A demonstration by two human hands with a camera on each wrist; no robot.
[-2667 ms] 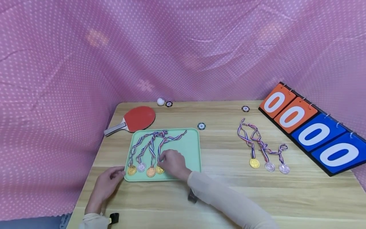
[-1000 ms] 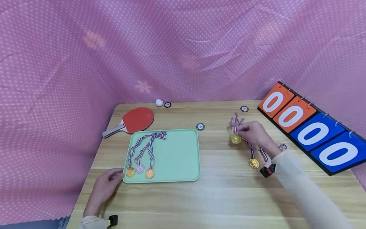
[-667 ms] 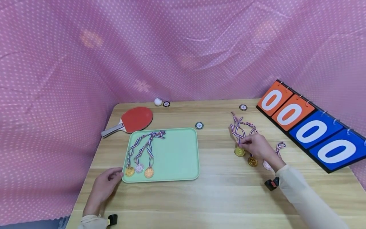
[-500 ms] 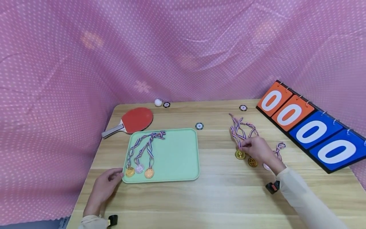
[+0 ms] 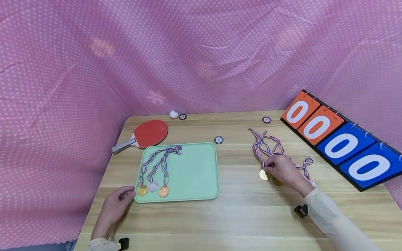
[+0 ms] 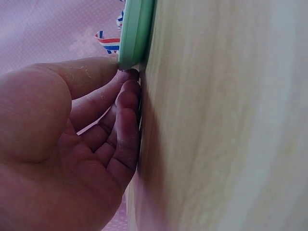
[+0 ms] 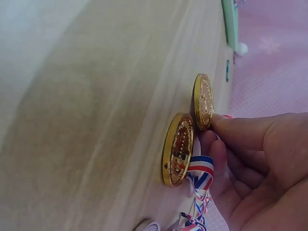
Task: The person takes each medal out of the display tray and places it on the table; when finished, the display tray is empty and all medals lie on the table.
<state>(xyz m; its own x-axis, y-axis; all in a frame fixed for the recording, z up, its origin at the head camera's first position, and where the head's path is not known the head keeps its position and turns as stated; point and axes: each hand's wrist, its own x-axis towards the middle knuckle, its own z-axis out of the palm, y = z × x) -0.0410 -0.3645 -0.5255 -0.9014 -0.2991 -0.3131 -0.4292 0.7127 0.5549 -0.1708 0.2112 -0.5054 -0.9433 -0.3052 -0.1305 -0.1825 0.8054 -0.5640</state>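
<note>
My right hand (image 5: pixel 287 172) pinches a gold medal (image 5: pixel 264 175) where its striped ribbon (image 5: pixel 257 150) joins. In the right wrist view, that medal (image 7: pixel 204 102) is close to the wooden tabletop, beside a second gold medal (image 7: pixel 179 150). A silver medal (image 7: pixel 149 225) shows at that view's lower edge. On the left, my left hand (image 5: pixel 117 205) holds the near-left corner of the green tray (image 5: pixel 194 170), thumb at the rim. Along the tray's left part lie a gold medal (image 5: pixel 142 190), a silver medal (image 5: pixel 153 187) and a bronze medal (image 5: pixel 163 191), with ribbons stretched toward the back.
A red table tennis paddle (image 5: pixel 151 133) lies behind the tray, near a white ball (image 5: pixel 173 114). Poker chips, one of them a green chip (image 5: pixel 218 140), are spread across the back. A flip scoreboard (image 5: pixel 333 139) reading zeros leans at right. Pink dotted cloth (image 5: pixel 201 69) surrounds the table.
My right hand has taken the gold medal from the tray across to the right and lowered it beside the other medals there. My left hand has stayed at the tray's corner.
</note>
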